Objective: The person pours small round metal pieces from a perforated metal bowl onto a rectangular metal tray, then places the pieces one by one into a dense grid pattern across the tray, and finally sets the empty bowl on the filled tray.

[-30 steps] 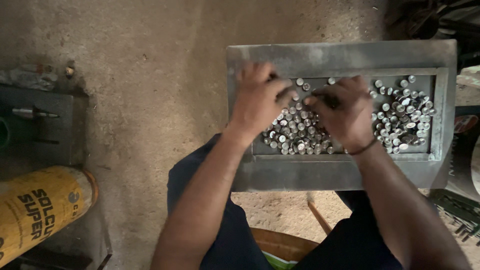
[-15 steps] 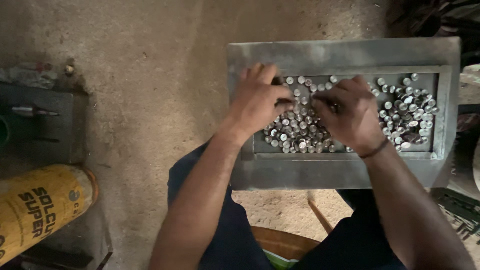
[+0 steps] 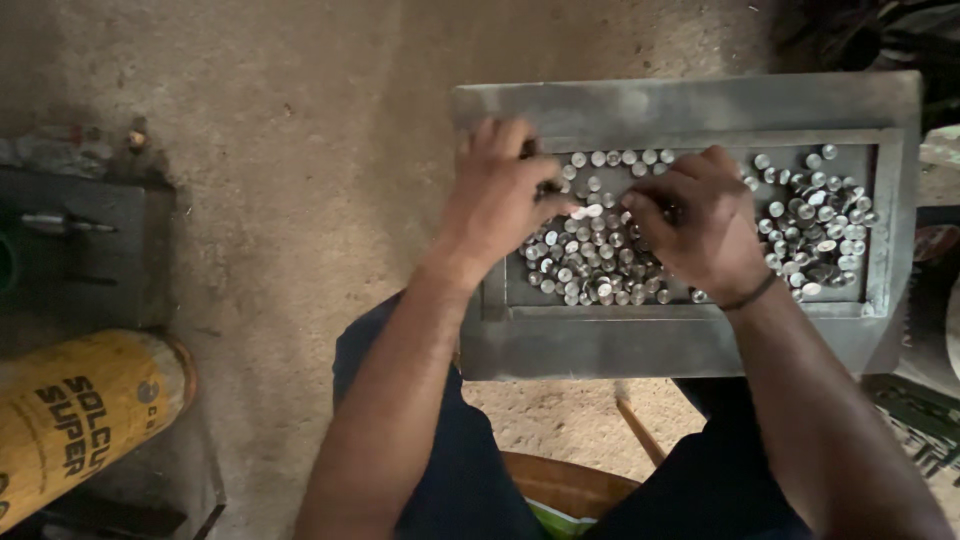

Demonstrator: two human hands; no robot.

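From the head camera, a grey metal tray rests across the person's lap, its sunken middle filled with small round silvery caps; the left hand lies over the tray's left part, fingers curled down among the caps, whether pinching one I cannot tell; the right hand sits just beside it, fingers bent onto the heap, grip likewise unclear; a yellow cylinder lies on the sandy floor, well apart at lower left.
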